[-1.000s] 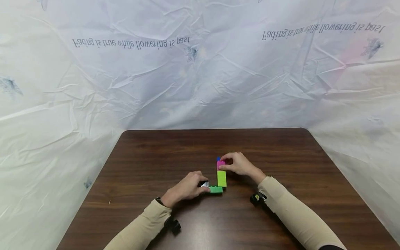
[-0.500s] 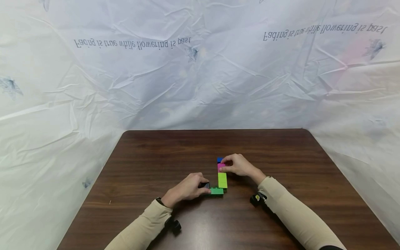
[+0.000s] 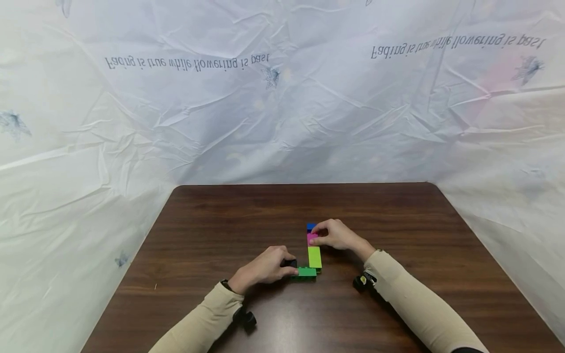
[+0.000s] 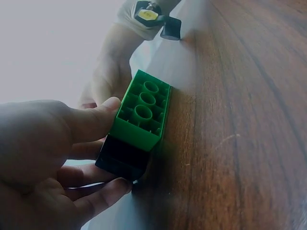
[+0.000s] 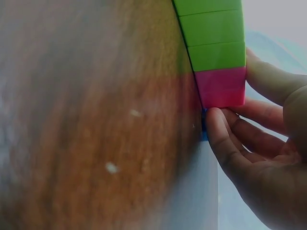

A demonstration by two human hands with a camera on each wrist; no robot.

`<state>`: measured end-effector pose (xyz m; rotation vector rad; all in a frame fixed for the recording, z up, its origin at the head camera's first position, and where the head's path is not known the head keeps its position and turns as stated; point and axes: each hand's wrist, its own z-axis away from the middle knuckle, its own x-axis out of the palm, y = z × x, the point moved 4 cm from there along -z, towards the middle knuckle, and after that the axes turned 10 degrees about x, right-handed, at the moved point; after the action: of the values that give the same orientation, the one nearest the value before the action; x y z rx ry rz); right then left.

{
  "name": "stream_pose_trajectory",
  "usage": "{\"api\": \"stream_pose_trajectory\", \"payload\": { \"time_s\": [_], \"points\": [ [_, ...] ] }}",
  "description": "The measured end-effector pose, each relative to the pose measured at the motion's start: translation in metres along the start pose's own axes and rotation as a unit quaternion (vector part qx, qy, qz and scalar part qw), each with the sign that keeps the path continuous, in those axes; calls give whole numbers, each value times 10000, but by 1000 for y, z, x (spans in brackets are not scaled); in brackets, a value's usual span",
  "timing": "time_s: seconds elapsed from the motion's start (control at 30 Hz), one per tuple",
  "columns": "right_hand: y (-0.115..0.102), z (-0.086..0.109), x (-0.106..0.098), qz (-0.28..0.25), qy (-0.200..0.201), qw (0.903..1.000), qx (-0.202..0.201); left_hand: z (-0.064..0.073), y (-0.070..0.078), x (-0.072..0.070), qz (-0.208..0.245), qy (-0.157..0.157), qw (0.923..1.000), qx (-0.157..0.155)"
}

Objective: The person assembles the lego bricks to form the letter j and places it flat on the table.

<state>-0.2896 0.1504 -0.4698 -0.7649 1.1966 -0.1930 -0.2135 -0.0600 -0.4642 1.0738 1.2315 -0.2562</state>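
Observation:
An L-shaped assembly of toy building blocks lies between the hands, low over the table. My left hand point(image 3: 267, 265) grips its near end, thumb on the green block point(image 4: 136, 125) and fingers around the black block point(image 4: 123, 154). Hollow tubes on the green block's underside face the left wrist camera. Several lime blocks point(image 3: 315, 257) run away from the green one, then comes a pink block point(image 5: 220, 87). My right hand point(image 3: 339, 234) pinches the far end at the pink block. A blue block point(image 3: 311, 227) sits beyond it, partly hidden by the right fingers in the right wrist view.
The dark wood-grain table point(image 3: 220, 215) extends around both hands. Behind and beside it hangs a wrinkled white printed sheet point(image 3: 282, 122). A small pale speck point(image 3: 155, 286) lies on the table at the left.
The assembly has tilted in my hands: more of the blue block shows, and the black block's shiny face has turned dark. Both hands keep their hold, nearly in place.

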Motion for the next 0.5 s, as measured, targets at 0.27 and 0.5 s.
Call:
{"api": "stream_pose_trajectory", "payload": {
  "time_s": [0.27,0.5],
  "points": [
    [-1,1,-1,-31,-79,10000,18,-1,2,-1,1,-34,10000,-85],
    [-2,1,-5,-25,-79,10000,30,-3,3,-1,-64,-71,9998,-151]
  ]
}}
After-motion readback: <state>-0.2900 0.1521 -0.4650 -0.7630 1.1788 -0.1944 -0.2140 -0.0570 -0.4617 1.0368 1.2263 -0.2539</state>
